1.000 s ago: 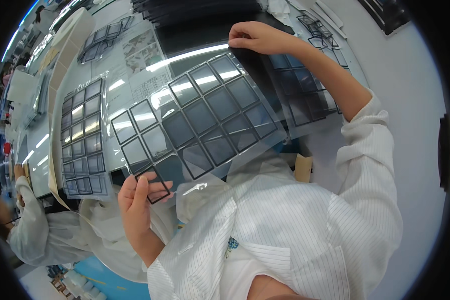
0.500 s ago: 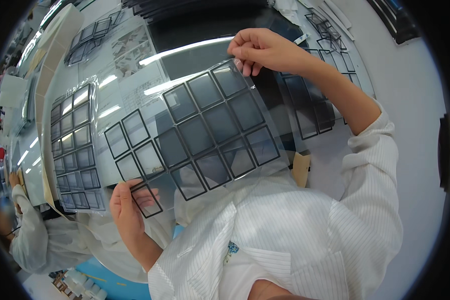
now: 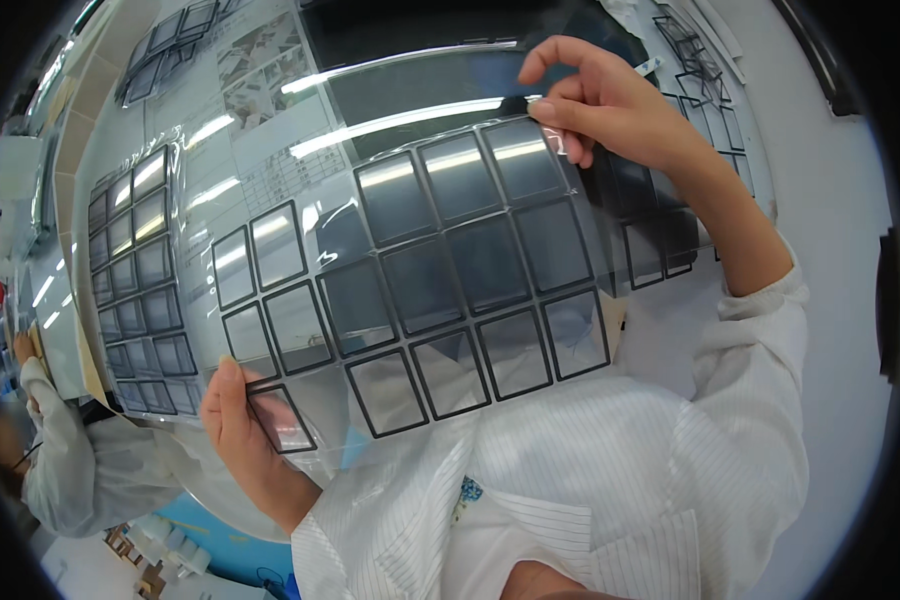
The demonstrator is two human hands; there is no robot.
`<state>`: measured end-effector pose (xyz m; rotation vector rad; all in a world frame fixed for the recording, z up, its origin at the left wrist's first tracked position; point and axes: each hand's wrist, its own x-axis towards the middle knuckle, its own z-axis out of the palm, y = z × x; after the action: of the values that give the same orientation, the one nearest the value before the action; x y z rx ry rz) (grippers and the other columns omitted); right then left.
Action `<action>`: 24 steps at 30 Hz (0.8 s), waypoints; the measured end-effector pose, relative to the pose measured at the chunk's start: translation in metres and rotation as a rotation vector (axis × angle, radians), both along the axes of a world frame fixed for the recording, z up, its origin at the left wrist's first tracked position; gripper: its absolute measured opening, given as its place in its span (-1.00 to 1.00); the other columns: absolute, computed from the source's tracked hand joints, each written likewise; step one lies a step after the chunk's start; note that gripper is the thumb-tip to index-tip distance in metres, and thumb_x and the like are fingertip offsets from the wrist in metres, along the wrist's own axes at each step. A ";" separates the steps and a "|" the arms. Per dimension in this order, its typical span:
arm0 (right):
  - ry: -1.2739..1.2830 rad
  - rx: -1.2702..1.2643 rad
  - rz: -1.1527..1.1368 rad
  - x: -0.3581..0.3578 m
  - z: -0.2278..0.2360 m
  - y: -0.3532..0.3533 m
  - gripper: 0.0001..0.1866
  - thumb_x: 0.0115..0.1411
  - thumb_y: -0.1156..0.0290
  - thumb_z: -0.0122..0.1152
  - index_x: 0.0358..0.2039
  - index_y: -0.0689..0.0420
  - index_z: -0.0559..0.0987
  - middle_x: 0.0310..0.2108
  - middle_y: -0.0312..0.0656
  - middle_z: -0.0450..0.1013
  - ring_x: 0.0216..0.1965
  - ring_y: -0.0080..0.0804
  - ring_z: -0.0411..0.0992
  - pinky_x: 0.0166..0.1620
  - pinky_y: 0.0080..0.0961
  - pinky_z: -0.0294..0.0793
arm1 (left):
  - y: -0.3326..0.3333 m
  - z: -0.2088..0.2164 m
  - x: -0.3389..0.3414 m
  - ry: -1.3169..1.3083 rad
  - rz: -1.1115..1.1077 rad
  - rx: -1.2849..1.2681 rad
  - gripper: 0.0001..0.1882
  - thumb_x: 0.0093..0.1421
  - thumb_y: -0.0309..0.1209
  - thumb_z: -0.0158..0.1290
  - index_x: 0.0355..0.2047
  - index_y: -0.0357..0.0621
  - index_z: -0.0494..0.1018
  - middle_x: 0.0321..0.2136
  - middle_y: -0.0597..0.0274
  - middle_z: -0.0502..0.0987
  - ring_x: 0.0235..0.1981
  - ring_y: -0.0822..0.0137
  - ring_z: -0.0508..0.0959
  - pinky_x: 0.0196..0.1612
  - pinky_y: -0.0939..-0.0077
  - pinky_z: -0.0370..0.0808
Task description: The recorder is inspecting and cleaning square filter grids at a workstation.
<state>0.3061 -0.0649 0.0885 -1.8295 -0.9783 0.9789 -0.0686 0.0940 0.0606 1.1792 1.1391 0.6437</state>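
Note:
A clear plastic sheet (image 3: 440, 285) bearing several black-edged rectangular frames is held up in front of me, tilted and catching light. My left hand (image 3: 253, 440) grips its lower left corner, thumb in front and fingers seen through the film behind. At the upper right corner, my right hand (image 3: 605, 105) pinches the edge between thumb and fingers, its index finger raised and bent. One frame position in the upper left part and one in the lower row show bare film. The table behind shows through the sheet.
A stack of similar framed sheets (image 3: 140, 290) lies on the left of the table. More black frames (image 3: 160, 45) lie at the far left, and loose ones (image 3: 695, 60) at the far right. A dark mat (image 3: 410, 90) is behind. A co-worker (image 3: 80, 450) sits at left.
The sheet has come nearer and tilted to face me more. My right hand has moved right, raising its index finger; my left hand has shifted slightly left.

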 end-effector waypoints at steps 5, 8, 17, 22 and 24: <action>0.007 -0.051 -0.038 0.001 0.003 -0.013 -0.78 0.31 0.43 0.10 -0.08 0.15 0.34 -0.62 -0.35 0.40 -0.67 -0.75 0.32 -0.60 -0.81 0.29 | -0.005 0.009 0.012 0.073 -0.008 0.013 -0.63 0.37 -0.24 -0.04 -0.54 -0.22 0.43 -0.81 0.22 0.43 -0.87 0.52 0.29 -0.77 0.71 0.15; -0.006 -0.058 -0.043 0.005 0.001 -0.022 -0.79 0.31 0.44 0.09 -0.09 0.13 0.35 -0.60 -0.35 0.40 -0.66 -0.76 0.33 -0.60 -0.81 0.29 | -0.007 0.009 0.015 0.062 -0.083 -0.010 -0.63 0.37 -0.26 -0.05 -0.53 -0.24 0.44 -0.80 0.20 0.44 -0.86 0.50 0.32 -0.77 0.69 0.16; -0.051 -0.088 -0.105 0.017 0.005 -0.042 -0.76 0.29 0.39 0.13 -0.08 0.10 0.36 -0.63 -0.44 0.36 -0.67 -0.80 0.29 -0.62 -0.83 0.20 | -0.011 0.016 0.028 0.026 -0.278 -0.082 -0.59 0.41 -0.25 -0.12 -0.47 -0.30 0.49 -0.75 0.16 0.50 -0.79 0.50 0.40 -0.69 0.66 0.24; -0.055 -0.093 -0.141 0.023 0.004 -0.044 -0.73 0.29 0.34 0.15 -0.08 0.12 0.35 -0.66 -0.47 0.33 -0.69 -0.81 0.26 -0.62 -0.83 0.17 | -0.012 0.014 0.027 0.022 -0.376 -0.068 -0.56 0.41 -0.20 -0.13 -0.48 -0.27 0.49 -0.73 0.21 0.52 -0.78 0.53 0.40 -0.68 0.70 0.21; -0.055 -0.092 -0.139 0.024 0.004 -0.045 -0.73 0.29 0.33 0.16 -0.08 0.12 0.35 -0.66 -0.47 0.33 -0.69 -0.81 0.25 -0.62 -0.83 0.17 | -0.015 0.017 0.029 0.043 -0.356 -0.070 -0.56 0.41 -0.20 -0.12 -0.49 -0.27 0.50 -0.74 0.22 0.51 -0.78 0.54 0.40 -0.68 0.70 0.21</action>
<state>0.3303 -0.1095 0.0925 -1.9820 -0.8387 0.9056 -0.0392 0.0794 0.0773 1.3000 0.9475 0.3053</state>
